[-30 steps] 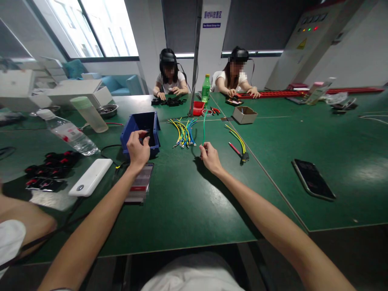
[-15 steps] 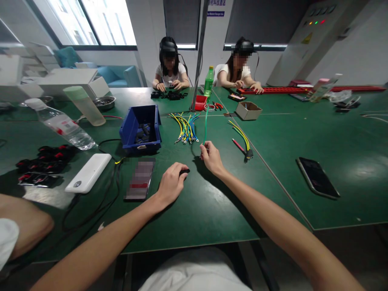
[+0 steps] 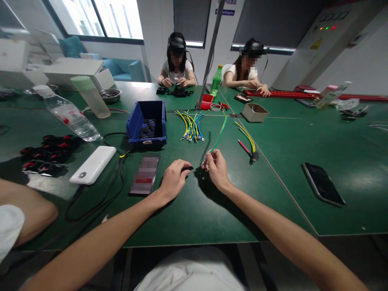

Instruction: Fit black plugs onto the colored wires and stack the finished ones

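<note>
My left hand rests on the green table, its fingers closed around a small black plastic connector housing whose end juts out to the right. Just to the right, my right hand pinches a green-and-yellow wire near its close end. That wire slants up and away to the right; its tip at my fingertips points toward the connector, with a gap between. Beyond my hands lies a bundle of yellow, green and blue wires with ring terminals. Yellow-green wires fixed in a black connector lie to the right.
A blue bin holds dark connector pieces. Phones lie on both sides, and a red-and-black pen-like tool is at right. A power bank, cables and bottles stand left. Two people work across the table; another person's arm reaches in left.
My right hand has come slightly nearer to me, and the wire has tipped from upright to slanting away right. My left hand still holds the connector. The view has shifted a little.
</note>
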Motion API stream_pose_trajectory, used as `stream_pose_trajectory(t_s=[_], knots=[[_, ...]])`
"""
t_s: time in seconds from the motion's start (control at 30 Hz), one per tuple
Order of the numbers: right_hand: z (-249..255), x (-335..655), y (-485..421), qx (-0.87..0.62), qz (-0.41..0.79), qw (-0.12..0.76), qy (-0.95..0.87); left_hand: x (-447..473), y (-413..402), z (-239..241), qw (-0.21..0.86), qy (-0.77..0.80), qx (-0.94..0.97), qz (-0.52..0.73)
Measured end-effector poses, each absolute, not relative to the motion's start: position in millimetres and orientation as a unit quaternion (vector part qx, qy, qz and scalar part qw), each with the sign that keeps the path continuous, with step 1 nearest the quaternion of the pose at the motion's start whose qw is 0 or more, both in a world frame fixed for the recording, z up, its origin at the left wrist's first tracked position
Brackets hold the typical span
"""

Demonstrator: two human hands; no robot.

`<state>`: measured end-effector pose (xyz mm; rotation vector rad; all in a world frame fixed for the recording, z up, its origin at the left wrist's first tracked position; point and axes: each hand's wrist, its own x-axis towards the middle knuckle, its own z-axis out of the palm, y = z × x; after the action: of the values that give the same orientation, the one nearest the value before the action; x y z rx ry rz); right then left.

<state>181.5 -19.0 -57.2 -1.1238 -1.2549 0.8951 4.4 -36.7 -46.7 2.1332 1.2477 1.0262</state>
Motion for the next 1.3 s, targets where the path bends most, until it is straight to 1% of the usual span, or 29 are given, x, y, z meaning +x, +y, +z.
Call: stream_pose_trajectory(t_s=[0.37, 0.73, 1.0, 1.3], knots=[[-57.8, 179.1, -20.8, -0.461, 0.434, 0.571, -0.522, 3.7, -34.9, -49.0, 0.247, 0.458, 0.769, 0.371], [-53.7, 180.5, -21.7, -0.459, 0.446, 0.562, -0.525, 3.1, -34.3, -46.2, 0.264, 0.460, 0.763, 0.369], [-57.5, 182.8, -18.8, -0.444, 0.478, 0.566, -0.505, 3.6, -33.0, -46.3, 0.267, 0.465, 0.757, 0.373], [-59.0, 184.6, -16.9, -0.450, 0.500, 0.552, -0.493, 2.9, -31.1, -44.4, 0.267, 0.480, 0.747, 0.375]])
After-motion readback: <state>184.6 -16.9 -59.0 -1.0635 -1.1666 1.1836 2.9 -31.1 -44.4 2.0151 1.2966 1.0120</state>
